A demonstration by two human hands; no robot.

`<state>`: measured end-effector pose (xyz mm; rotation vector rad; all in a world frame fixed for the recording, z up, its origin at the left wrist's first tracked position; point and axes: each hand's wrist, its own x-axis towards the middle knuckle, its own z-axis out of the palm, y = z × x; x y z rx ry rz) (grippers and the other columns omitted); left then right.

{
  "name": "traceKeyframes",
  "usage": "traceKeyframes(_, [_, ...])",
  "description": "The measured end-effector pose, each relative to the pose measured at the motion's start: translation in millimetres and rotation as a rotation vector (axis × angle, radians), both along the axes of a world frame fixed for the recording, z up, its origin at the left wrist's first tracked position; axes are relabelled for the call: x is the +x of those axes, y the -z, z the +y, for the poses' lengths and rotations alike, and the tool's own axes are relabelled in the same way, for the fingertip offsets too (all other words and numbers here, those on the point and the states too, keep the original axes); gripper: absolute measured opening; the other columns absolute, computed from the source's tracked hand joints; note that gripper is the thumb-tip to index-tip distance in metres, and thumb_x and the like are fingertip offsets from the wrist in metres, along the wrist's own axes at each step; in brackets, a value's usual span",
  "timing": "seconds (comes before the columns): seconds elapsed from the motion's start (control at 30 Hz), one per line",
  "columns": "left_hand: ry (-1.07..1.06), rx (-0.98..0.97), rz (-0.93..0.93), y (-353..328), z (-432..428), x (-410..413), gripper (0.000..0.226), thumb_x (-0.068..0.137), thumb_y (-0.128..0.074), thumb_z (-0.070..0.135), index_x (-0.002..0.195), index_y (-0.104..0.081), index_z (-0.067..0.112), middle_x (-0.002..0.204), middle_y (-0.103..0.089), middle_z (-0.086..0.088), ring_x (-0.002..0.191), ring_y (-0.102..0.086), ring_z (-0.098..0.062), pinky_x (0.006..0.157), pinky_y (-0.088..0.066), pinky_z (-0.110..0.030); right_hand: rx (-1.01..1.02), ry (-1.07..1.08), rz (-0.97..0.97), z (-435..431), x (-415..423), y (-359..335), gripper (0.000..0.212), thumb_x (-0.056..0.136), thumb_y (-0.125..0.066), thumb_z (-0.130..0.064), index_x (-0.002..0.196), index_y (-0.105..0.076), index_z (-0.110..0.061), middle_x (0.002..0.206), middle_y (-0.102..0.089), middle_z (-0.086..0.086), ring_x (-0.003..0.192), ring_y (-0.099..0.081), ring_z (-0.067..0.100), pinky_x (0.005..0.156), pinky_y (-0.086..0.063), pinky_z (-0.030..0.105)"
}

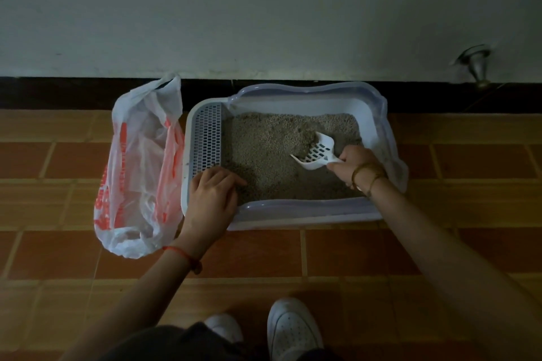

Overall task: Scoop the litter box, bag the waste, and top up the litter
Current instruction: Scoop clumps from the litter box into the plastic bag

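A pale blue litter box stands on the tiled floor against the wall, filled with grey litter. A slotted grille covers its left end. My right hand grips the handle of a white slotted scoop, whose front edge digs into a mound of litter. My left hand rests on the box's front left corner, fingers lying relaxed over the rim. A white plastic bag with red print stands open on the floor just left of the box.
The white wall with a dark skirting runs behind the box. A metal door stopper sticks out of the wall at the right. My white shoes are on the orange tiles near the bottom.
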<state>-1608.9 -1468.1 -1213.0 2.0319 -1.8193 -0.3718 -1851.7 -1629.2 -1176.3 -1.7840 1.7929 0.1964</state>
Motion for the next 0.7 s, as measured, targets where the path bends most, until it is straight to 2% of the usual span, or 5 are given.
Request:
traceKeyframes(0.2, [0.003,-0.014,-0.005,1,0,0,0.033,0.086,-0.04,0.023,0.099,-0.069,0.023,0.102,-0.067,0.005,0.111,-0.052,-0.02,0.094,-0.031,-0.035,-0.008,0.08,-0.109,5,1,-8,0.025,0.086,-0.061,-0.032,0.067,-0.053,-0.018,0.075,-0.066,0.01,0.074,-0.066,0.031,0.074,-0.058,0.045])
traceKeyframes(0.33, [-0.002,-0.002,-0.006,1,1,0,0.034,0.086,-0.039,0.025,0.099,-0.07,0.023,0.103,-0.067,0.005,0.112,-0.052,-0.021,0.095,-0.032,-0.039,-0.069,0.19,-0.236,10,0,-8,0.027,0.085,-0.065,-0.029,0.067,-0.046,-0.021,0.068,-0.059,0.002,0.064,-0.063,0.024,0.066,-0.057,0.04])
traceKeyframes(0.47, [-0.001,0.001,-0.013,2,0,1,0.033,0.085,-0.039,0.024,0.098,-0.07,0.023,0.103,-0.067,0.005,0.112,-0.052,-0.02,0.095,-0.03,-0.036,-0.149,0.199,-0.304,18,-4,-8,0.019,0.082,-0.067,-0.029,0.077,-0.054,-0.016,0.075,-0.064,0.006,0.07,-0.063,0.025,0.065,-0.056,0.04])
traceKeyframes(0.6, [0.013,0.001,-0.02,1,1,1,0.033,0.086,-0.039,0.024,0.098,-0.07,0.023,0.104,-0.068,0.005,0.114,-0.051,-0.019,0.096,-0.029,-0.035,-0.289,0.167,-0.367,26,-6,-10,0.018,0.082,-0.068,-0.03,0.084,-0.058,-0.016,0.076,-0.064,-0.002,0.066,-0.059,0.013,0.054,-0.045,0.025])
traceKeyframes(0.7, [0.024,-0.004,-0.016,0,1,2,0.034,0.086,-0.038,0.024,0.098,-0.07,0.022,0.104,-0.068,0.004,0.114,-0.051,-0.019,0.096,-0.028,-0.034,-0.329,0.17,-0.422,27,-4,-14,0.018,0.081,-0.068,-0.032,0.083,-0.059,-0.017,0.077,-0.064,-0.003,0.068,-0.061,0.015,0.06,-0.051,0.033])
